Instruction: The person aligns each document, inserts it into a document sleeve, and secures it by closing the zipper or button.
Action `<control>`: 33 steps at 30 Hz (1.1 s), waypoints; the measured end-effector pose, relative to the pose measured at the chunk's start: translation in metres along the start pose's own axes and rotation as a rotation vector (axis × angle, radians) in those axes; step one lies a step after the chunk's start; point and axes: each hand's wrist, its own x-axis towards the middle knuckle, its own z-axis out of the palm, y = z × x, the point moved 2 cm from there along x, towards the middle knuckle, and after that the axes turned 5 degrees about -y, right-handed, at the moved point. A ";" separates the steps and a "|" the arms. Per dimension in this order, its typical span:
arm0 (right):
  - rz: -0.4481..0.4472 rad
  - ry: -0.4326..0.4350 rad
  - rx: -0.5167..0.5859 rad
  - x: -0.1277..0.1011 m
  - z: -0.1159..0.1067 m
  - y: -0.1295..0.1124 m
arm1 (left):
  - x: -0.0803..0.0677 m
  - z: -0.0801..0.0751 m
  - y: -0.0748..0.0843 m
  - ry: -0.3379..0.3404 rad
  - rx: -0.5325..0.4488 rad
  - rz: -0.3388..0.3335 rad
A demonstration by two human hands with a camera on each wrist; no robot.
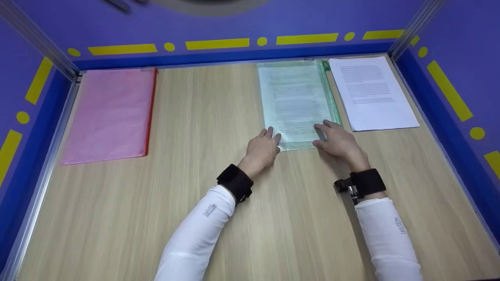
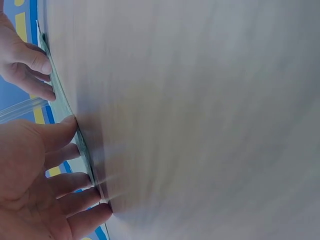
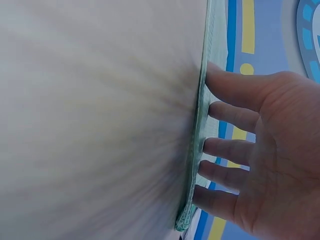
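Counting the items on the wooden table (image 1: 203, 117), I found three: one green folder (image 1: 295, 102) far right of centre with a printed page inside, one loose printed sheet (image 1: 371, 91) just to its right, and one pink folder (image 1: 111, 113) at the far left. Both hands lay at the green folder's near edge. The left hand (image 1: 262, 147) touched the near left corner, fingers straight and slightly spread. The right hand (image 1: 338, 139) pressed flat on the near right corner, fingers spread. Print on both pages was too small to read. Both wrist views were blurred, showing only fingertips (image 2: 70, 122) against the folder's thin edge.
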 end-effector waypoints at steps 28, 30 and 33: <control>-0.017 0.190 0.169 -0.002 0.002 -0.019 | -0.054 -0.005 -0.059 0.068 -0.161 0.005; -0.030 0.205 0.191 -0.003 0.002 -0.023 | -0.061 -0.007 -0.072 0.064 -0.196 -0.025; -0.045 0.221 0.228 -0.003 0.001 -0.030 | -0.072 -0.011 -0.094 0.089 -0.237 -0.065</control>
